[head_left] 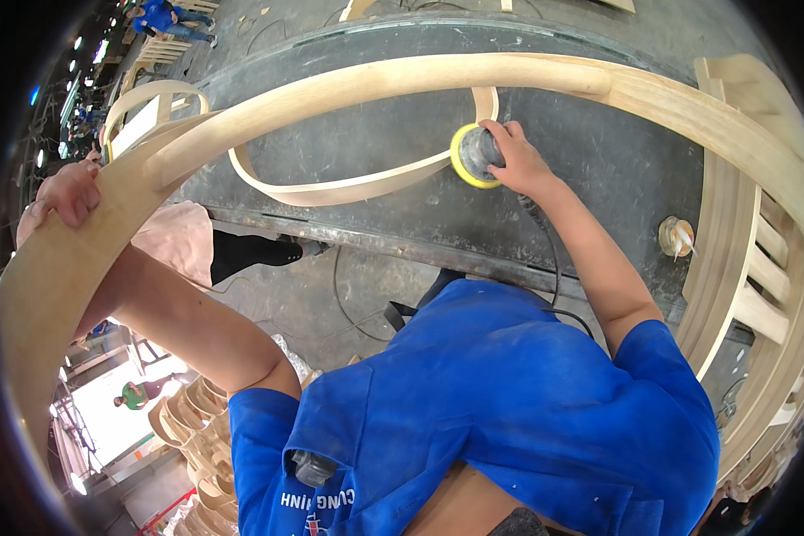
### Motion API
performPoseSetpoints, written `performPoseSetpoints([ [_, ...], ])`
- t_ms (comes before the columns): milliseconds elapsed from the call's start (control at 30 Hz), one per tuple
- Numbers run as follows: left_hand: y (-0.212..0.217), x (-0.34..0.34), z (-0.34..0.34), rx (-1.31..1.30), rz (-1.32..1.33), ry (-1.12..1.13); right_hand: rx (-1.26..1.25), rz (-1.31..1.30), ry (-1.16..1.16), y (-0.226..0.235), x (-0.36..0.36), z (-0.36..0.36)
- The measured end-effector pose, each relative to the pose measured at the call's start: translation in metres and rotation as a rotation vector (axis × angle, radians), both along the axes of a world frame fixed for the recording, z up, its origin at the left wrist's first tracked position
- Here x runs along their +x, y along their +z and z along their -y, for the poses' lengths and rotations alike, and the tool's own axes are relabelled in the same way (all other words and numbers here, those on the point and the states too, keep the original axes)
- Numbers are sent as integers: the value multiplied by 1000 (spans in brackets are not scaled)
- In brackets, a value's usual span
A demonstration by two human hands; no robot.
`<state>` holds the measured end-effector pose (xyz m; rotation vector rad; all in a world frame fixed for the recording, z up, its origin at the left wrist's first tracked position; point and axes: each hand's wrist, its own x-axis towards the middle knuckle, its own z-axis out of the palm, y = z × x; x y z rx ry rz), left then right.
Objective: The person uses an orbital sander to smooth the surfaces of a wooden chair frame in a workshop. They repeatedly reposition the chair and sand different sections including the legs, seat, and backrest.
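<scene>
A long, curved pale wooden rail (375,82) arches across the view above the workbench, widening into a broad, flat end at the left. My left hand (67,194) is closed around the edge of that broad end, fingers folded over the wood. My right hand (516,159) grips a round orbital sander (479,159) with a yellow-rimmed pad, held on its edge. The pad is by a thin bent wooden strip (348,191) below the rail; whether they touch, I cannot tell. A dark hose (554,246) runs from the sander toward my body.
The dark workbench (598,188) carries a small round container (676,237) at the right. Slatted wooden frames (732,259) stand along the right side. A co-worker in pink (180,237) is close on the left. Stacked curved wooden parts (201,429) lie at lower left.
</scene>
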<state>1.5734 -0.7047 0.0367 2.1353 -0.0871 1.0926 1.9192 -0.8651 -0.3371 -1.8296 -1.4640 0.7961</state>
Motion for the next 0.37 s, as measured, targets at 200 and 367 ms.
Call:
performPoseSetpoints([
  [200,6,8,-2,-79,4,-49,43,-33,125,14,-25,-4],
  [367,14,7,-4,1,-93,-31,-82,-9,94,14,-12,-9],
])
